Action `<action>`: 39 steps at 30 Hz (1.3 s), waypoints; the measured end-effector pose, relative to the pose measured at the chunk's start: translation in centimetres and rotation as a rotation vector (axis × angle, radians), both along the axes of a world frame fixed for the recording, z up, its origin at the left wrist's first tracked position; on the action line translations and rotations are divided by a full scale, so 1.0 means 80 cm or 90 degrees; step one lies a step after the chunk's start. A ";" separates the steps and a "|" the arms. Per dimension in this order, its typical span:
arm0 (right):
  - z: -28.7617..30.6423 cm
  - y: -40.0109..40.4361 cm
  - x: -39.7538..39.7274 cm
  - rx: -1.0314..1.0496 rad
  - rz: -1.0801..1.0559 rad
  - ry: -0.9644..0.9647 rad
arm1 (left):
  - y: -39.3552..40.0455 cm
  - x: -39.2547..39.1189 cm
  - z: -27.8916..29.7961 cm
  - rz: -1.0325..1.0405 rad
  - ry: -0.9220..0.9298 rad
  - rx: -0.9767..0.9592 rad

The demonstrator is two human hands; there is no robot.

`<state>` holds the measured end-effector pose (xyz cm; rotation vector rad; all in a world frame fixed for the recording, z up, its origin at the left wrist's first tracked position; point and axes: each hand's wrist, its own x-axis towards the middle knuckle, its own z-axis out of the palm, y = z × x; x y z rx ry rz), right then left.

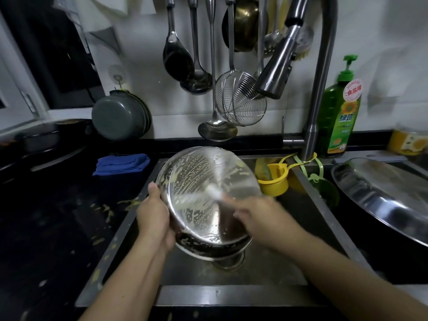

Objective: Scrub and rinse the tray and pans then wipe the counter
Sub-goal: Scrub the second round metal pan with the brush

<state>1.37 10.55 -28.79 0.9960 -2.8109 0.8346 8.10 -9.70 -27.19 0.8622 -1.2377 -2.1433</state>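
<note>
a person's left hand [152,214] is gripping a soapy steel pan [206,195] tilted over the sink [231,295], while the blurred right hand [252,213] is scrubbing it, fingers seemingly pinching a pale scrubber [214,191]; rinsing under the faucet [275,68] likely comes next.

**Dim kitchen, bright steel, blur at the moving hand**

The scene is dim overall; the black counter [46,228] on the left falls almost to shadow. The brightest parts are the white wall and reflections on the soapy round pan [203,195] and the tray [384,193]. The right hand [257,216] is smeared by motion blur. Wide-angle distortion bends the faucet [322,77] and the frame edges, which look soft.
</note>
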 end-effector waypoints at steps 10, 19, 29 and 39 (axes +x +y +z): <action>0.012 0.005 -0.023 0.047 -0.125 -0.015 | 0.003 0.004 0.004 0.028 0.000 0.054; 0.002 -0.025 0.022 -0.021 0.057 0.035 | 0.019 -0.003 0.010 -0.020 0.028 0.038; 0.017 -0.014 0.039 0.071 0.086 0.098 | 0.026 -0.010 0.007 -0.037 0.063 -0.011; 0.011 -0.003 0.034 0.113 0.086 0.093 | 0.011 -0.007 0.003 0.067 0.075 0.029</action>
